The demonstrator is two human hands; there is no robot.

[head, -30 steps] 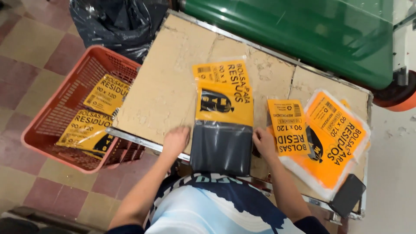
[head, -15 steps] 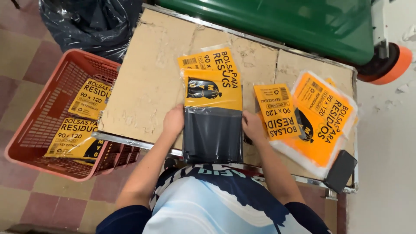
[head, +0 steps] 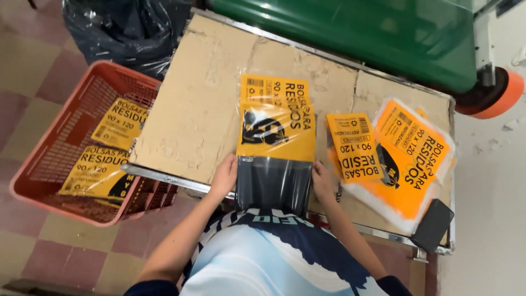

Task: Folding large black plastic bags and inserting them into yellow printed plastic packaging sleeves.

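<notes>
Left hand (head: pixel 224 176) and right hand (head: pixel 320 182) each grip a side of the bag pack (head: pixel 275 148) at the bench's (head: pixel 192 115) near edge. Loose labels (head: pixel 408 151) toward the right edge; basket (head: pixel 52 164) off the left edge.

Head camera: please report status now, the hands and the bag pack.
Left hand and right hand grip the sides of the bag pack. Pack flat on the cardboard table. Loose orange packs lie to its right, apart.
</notes>
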